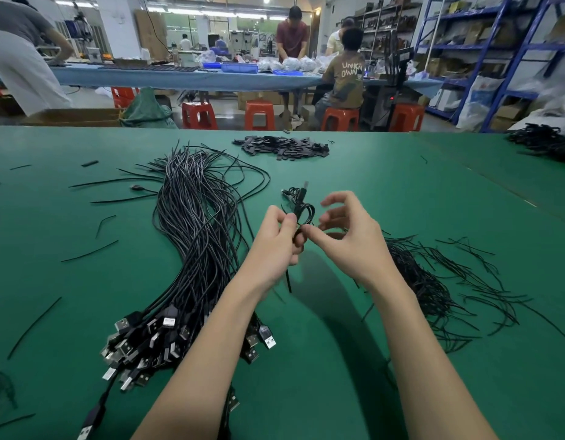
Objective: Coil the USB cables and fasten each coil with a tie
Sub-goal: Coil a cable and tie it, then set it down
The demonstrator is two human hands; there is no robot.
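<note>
Fingers of my left hand (279,241) pinch the coil (302,212) mid-air above the surface (401,192); my right hand (344,238) nips the tie at its waist. Light, springy; grip the crossing. Loose cables (195,223) lie at nine o'clock.

Green felt-covered work table (386,376)
Big bundle of black USB cables (192,236) left; loose black wire ties (433,281) right; small black sleeves (284,147) far.

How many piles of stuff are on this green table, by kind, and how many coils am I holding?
Uncoiled cable bundle: 1
Tie pile: 1
Pile of small black pieces: 1
Dark heap at the far right edge: 1, contents unclear
Coil in the hands: 1
Total: 5
</note>
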